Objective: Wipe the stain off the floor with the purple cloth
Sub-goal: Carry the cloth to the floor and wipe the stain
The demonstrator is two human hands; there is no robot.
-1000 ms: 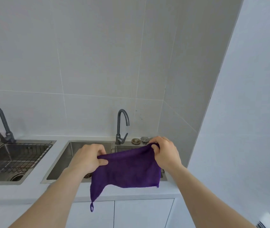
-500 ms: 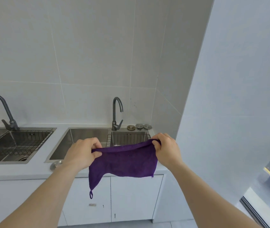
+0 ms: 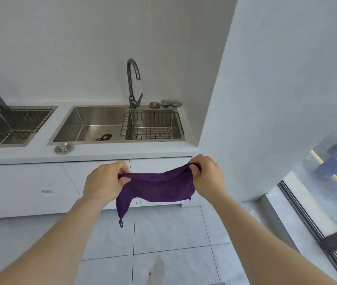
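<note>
Left hand [image 3: 103,182]: fingers closed, pinching the left top corner of the purple cloth [image 3: 159,188], held in the air in front of the white cabinet [image 3: 25,188]
Purple cloth: stretched between both hands, sagging in the middle, one corner with a small loop [image 3: 121,223] hanging down below the left hand
Right hand [image 3: 207,177]: fingers closed, gripping the cloth's right top corner, slightly higher than the left hand
Floor [image 3: 173,229]: grey tiles below both hands, with a faint smudge [image 3: 155,268] below the cloth, toward the lower edge of view
Sink [image 3: 93,124]: beyond the hands, on the counter
</note>
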